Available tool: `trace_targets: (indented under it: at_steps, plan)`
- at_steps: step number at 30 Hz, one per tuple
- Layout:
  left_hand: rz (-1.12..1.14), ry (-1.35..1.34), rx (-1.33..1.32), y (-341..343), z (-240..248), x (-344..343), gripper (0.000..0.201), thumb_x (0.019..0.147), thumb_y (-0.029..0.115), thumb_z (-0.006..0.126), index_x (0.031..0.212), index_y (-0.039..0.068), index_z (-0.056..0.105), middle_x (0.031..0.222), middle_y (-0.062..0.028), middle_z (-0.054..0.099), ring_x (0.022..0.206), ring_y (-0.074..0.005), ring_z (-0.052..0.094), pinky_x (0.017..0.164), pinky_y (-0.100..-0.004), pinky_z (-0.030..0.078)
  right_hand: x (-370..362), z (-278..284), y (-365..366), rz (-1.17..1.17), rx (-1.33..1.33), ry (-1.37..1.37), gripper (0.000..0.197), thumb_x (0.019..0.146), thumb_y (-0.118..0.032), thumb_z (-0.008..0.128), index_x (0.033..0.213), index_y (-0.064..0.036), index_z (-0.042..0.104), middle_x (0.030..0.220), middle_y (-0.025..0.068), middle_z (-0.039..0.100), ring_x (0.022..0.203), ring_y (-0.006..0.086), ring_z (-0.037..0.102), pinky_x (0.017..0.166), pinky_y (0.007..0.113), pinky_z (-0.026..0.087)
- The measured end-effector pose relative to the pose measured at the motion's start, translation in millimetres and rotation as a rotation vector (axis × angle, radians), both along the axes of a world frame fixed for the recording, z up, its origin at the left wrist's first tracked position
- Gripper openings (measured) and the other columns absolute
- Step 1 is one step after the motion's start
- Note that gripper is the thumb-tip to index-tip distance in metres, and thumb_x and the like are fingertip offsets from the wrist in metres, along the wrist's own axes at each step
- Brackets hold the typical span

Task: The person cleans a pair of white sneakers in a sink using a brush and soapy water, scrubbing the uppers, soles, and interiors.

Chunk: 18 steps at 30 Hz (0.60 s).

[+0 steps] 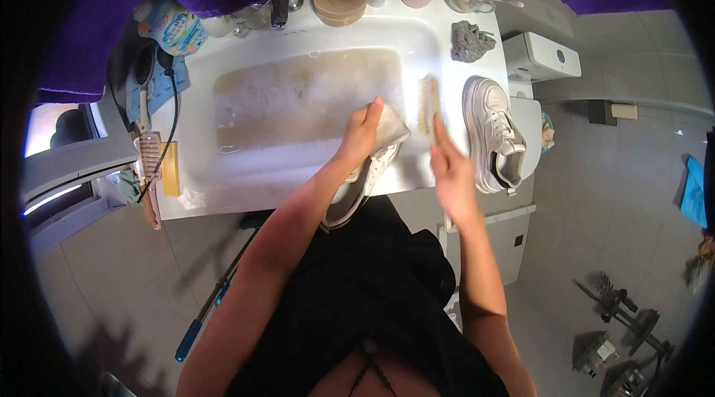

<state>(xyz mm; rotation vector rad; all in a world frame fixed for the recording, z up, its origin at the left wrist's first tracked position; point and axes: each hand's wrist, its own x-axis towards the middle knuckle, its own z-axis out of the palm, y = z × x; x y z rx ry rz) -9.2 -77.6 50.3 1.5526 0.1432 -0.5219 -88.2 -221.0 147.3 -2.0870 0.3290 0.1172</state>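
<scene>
Head view: gripping a white shoe [378, 166] over the surface [223, 202]'s front edge, with fingers of the left hand [361, 132] clamped on its toe; holding a brush [430, 105] left of another shoe [491, 125] near the right edge, with fingers of the right hand [452, 177] wrapped around its handle.

left head fisheye | above, facing steeply down | near hands [360, 132], sink [261, 182]

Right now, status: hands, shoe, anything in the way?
Left hand gripping white shoe over near basin edge. Right hand holding brush, bristles facing left. Nothing visible between brush and shoe.
</scene>
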Motion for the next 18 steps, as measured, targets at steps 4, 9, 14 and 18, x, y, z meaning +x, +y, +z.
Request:
trace_targets:
  at_steps: [4, 9, 14, 18]
  plan:
    - [0.063, -0.053, -0.034, -12, -10, -4, 0.045, 0.094, 0.038, 0.040, 0.077, -0.001, 0.053, 0.067, -0.0018, 0.049, 0.065, -0.0109, 0.041, 0.063, -0.0283, 0.040, -23, 8, 28, 0.174, -0.165, 0.121, 0.049, 0.085, 0.000, 0.047, 0.132, -0.0113, 0.039, 0.092, 0.0295, 0.055, 0.087, 0.0382, 0.057, 0.081, 0.032, 0.045]
    - [0.132, -0.069, -0.022, -15, 2, 7, 0.041, 0.094, 0.033, 0.041, 0.077, -0.001, 0.054, 0.065, -0.0027, 0.050, 0.064, -0.0108, 0.042, 0.061, -0.0292, 0.040, 21, -12, 33, 0.085, -0.096, 0.063, 0.047, 0.086, -0.003, 0.047, 0.131, -0.0089, 0.039, 0.066, 0.0287, 0.050, 0.058, 0.0404, 0.053, 0.062, 0.031, 0.046]
    - [0.208, -0.046, 0.015, -7, 3, 6, 0.039, 0.094, 0.030, 0.039, 0.076, -0.001, 0.054, 0.064, -0.0041, 0.049, 0.062, -0.0117, 0.042, 0.061, -0.0297, 0.039, -32, -23, 39, 0.064, -0.041, -0.010, 0.047, 0.088, -0.005, 0.045, 0.133, -0.0086, 0.036, 0.066, 0.0266, 0.051, 0.055, 0.0326, 0.052, 0.063, 0.027, 0.045]
    - [0.164, -0.161, 0.124, -20, 17, -3, 0.040, 0.094, 0.030, 0.039, 0.074, -0.001, 0.052, 0.062, -0.0031, 0.046, 0.061, -0.0115, 0.040, 0.060, -0.0296, 0.039, 17, -13, 30, 0.046, -0.010, 0.105, 0.045, 0.089, -0.005, 0.044, 0.133, -0.0087, 0.036, 0.065, 0.0258, 0.051, 0.052, 0.0225, 0.045, 0.063, 0.026, 0.044]
